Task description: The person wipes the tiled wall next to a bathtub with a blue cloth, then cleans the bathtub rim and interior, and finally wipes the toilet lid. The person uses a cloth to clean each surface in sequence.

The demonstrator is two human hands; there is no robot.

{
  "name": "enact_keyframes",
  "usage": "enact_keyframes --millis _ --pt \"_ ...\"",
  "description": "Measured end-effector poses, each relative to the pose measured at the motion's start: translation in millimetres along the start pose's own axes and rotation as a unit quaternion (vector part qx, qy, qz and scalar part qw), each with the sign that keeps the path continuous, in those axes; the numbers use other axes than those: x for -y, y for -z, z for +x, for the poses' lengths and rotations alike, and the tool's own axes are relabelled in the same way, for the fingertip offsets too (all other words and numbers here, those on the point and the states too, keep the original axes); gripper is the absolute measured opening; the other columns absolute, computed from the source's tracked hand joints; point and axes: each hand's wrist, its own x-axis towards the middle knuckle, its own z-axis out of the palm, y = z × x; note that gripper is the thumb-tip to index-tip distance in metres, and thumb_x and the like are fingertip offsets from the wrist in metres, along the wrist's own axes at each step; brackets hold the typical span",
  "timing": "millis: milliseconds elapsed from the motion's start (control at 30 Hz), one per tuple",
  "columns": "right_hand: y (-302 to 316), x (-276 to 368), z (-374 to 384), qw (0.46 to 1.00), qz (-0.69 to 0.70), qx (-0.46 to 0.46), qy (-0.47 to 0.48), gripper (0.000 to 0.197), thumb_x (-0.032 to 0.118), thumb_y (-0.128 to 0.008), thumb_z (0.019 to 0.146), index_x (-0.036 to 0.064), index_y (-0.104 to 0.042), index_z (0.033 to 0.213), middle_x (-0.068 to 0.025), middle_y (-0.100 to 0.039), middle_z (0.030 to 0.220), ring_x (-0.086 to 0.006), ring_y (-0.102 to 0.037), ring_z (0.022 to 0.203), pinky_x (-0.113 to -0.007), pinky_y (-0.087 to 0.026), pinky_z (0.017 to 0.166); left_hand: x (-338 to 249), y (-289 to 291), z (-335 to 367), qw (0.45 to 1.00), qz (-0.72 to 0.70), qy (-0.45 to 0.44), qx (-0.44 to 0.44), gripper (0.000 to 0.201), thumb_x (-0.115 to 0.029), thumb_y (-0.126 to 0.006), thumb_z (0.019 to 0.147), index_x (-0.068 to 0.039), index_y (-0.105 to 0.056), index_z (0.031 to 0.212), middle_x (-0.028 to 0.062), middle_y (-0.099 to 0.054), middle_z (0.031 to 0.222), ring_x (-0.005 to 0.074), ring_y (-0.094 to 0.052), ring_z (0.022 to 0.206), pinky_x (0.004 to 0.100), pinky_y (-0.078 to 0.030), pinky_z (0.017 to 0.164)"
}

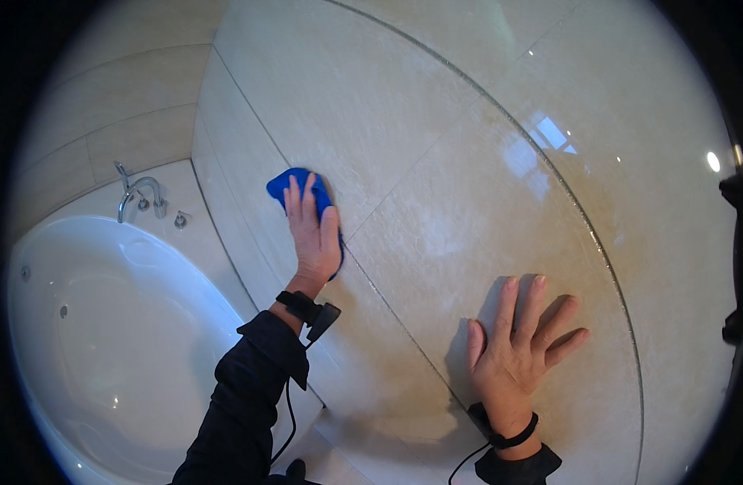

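Note:
My left hand (311, 238) presses a blue cloth (279, 187) against the glossy beige tiled wall (420, 186), just right of the bathtub ledge. The cloth sticks out past the fingertips and along the side of the palm; how much of it is gripped is hidden under the hand. Lower and further right, my right hand (513, 356) is open, its fingers spread against the same wall with nothing in them. Both wrists wear black straps with thin cables, and dark sleeves cover my forearms.
A white oval bathtub (157, 323) fills the left side. Behind its far rim stand a curved chrome faucet (137, 194) and handles on a pale ledge (226, 259). Dark grooves cross the wall, and window light reflects on it. A dark shoe tip (296, 468) shows at the bottom.

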Motion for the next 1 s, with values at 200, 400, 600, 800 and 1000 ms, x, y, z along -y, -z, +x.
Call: enact_keyframes --millis 200,400,600,800,1000 --pt "-4 -3 1 1.0 -0.003 -0.023 0.006 0.086 0.05 -0.066 0.098 0.0144 -0.033 0.17 -0.015 -0.019 0.179 -0.0554 -0.005 0.163 -0.075 0.009 0.124 69 2 -78 0.987 -0.019 0.16 0.005 0.064 -0.034 -0.042 0.111 0.0 -0.032 0.165 0.0338 -0.018 0.173 0.0551 -0.017 0.159 0.0583 -0.011 0.131" --pt "-2 -1 4 0.999 -0.005 -0.032 0.008 0.085 0.049 -0.065 0.099 0.014 -0.033 0.17 -0.0153 -0.02 0.179 -0.0546 -0.004 0.163 -0.074 0.009 0.125 55 10 -196 0.98 0.002 0.195 0.024 0.062 -0.026 -0.043 0.113 0.003 -0.028 0.165 0.0364 -0.015 0.173 0.0581 -0.013 0.158 0.0617 -0.011 0.13" --pt "0 -1 2 1.0 -0.004 -0.025 0.008 0.085 0.046 -0.067 0.098 0.0127 -0.034 0.169 -0.0165 -0.021 0.179 -0.0541 -0.005 0.163 -0.074 0.008 0.125 -49 22 -273 0.982 -0.051 0.084 0.159 0.073 -0.027 -0.062 0.103 0.005 -0.033 0.162 0.0434 -0.016 0.169 0.0685 -0.01 0.154 0.072 -0.01 0.126" --pt "0 0 4 1.0 -0.012 -0.028 0.004 0.081 0.048 -0.063 0.101 0.0119 -0.036 0.168 -0.0179 -0.023 0.178 -0.0552 -0.008 0.162 -0.074 0.007 0.125 -48 21 -210 0.976 -0.053 -0.102 0.184 0.065 -0.034 -0.069 0.098 -0.008 -0.055 0.155 0.0324 -0.025 0.172 0.0619 -0.017 0.156 0.0763 -0.016 0.123" --pt "-11 -3 -1 0.998 -0.043 -0.048 0.02 0.079 0.052 -0.053 0.106 0.01 -0.032 0.17 -0.0184 -0.022 0.178 -0.0538 -0.006 0.163 -0.07 0.008 0.126 -13 4 -117 0.997 -0.052 -0.014 0.047 0.07 -0.019 -0.061 0.095 -0.001 -0.044 0.16 0.0339 -0.021 0.173 0.0578 -0.017 0.159 0.0657 -0.013 0.128"
